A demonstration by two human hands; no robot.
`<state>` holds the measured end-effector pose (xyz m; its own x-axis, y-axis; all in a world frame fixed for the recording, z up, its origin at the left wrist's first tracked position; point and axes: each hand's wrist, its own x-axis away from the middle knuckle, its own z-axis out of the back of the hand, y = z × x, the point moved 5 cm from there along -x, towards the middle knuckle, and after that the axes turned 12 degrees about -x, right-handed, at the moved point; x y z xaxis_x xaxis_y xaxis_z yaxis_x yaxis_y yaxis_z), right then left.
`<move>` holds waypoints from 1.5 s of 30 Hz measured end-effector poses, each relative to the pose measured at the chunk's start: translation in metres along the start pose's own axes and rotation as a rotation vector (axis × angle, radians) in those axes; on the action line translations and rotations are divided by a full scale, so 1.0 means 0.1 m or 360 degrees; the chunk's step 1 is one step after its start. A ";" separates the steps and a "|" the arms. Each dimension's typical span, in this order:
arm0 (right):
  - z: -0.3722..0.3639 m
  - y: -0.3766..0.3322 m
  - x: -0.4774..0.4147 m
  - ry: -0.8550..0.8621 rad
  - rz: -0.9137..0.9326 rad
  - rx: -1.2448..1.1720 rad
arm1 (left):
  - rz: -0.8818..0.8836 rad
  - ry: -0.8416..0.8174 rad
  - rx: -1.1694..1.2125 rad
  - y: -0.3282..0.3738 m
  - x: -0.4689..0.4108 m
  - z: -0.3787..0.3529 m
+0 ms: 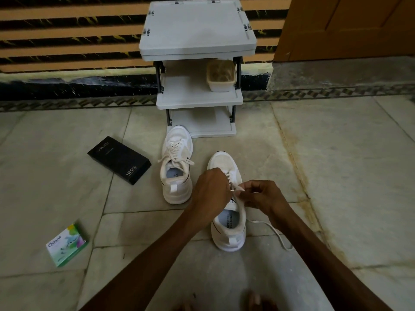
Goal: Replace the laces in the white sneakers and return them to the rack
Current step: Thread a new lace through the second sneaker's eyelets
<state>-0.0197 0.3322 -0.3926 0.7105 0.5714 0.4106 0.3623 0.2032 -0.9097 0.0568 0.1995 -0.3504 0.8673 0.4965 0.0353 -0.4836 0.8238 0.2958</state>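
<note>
Near sneaker (pixel 228 223): on floor (pixel 56 198), heel toward person, toe and long axis toward rack (pixel 197 37); eyelets within easy reach.
Lace (pixel 276 235): loose tail trailing right.
Right hand (pixel 260 196): pinching lace, probably for threading.
Left hand (pixel 213 187): curled over eyelets; grip hidden, cannot tell.
Far sneaker (pixel 176 164): laced, same heading, just before rack.

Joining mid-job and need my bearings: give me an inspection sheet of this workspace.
Surface: stone floor, stained on the right.
Job's things: far sneaker laced, upright; near sneaker partly laced, its lace trailing on the floor; rack behind, tub on its middle shelf.
Clutter: black box and green box, left of the sneakers.
Hands: left hand and right hand both pinch the lace over the near sneaker.
Cables: nothing seen.
Surroundings: striped wall, wooden door.
</note>
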 end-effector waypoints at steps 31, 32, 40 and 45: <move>-0.10 -0.14 -0.01 0.0170 0.0543 0.0810 | 0.0775 -0.0881 0.1195 -0.10 0.07 -0.13; -0.12 -0.14 -0.01 0.0195 0.0550 0.0815 | 0.0767 -0.0914 0.1178 -0.11 0.08 -0.11; -0.18 -0.22 -0.03 0.0241 0.0592 0.0811 | 0.0635 -0.0736 0.1085 -0.13 0.02 -0.20; -0.17 -0.32 -0.05 0.0246 0.0795 0.1057 | 0.0411 -0.0599 0.0651 -0.14 0.01 -0.24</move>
<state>-0.0246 0.3100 -0.3645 0.7851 0.6128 -0.0899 -0.4120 0.4084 -0.8146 0.0613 0.1951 -0.3769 0.7462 0.4740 0.4674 -0.6640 0.4810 0.5725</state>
